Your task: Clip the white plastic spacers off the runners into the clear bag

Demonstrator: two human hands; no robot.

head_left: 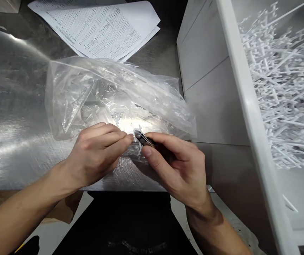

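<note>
My right hand point(178, 164) is closed around small cutting pliers point(142, 138), whose metal jaws point up and to the left. My left hand point(99, 152) pinches a small white plastic piece point(138, 147) right at the jaws; most of it is hidden by the fingers. Both hands meet over the front part of the metal table. Just beyond them lies a clear plastic bag point(72, 95), crumpled and spread out, with some small bits around its middle that I cannot make out.
Printed sheets point(101, 28) lie behind the bag on the metal table point(13, 106). To the right stands a tall white bin wall point(247, 88); beyond it is a heap of thin white plastic pieces point(290, 92). Below the table edge at left is brown cardboard point(64, 209).
</note>
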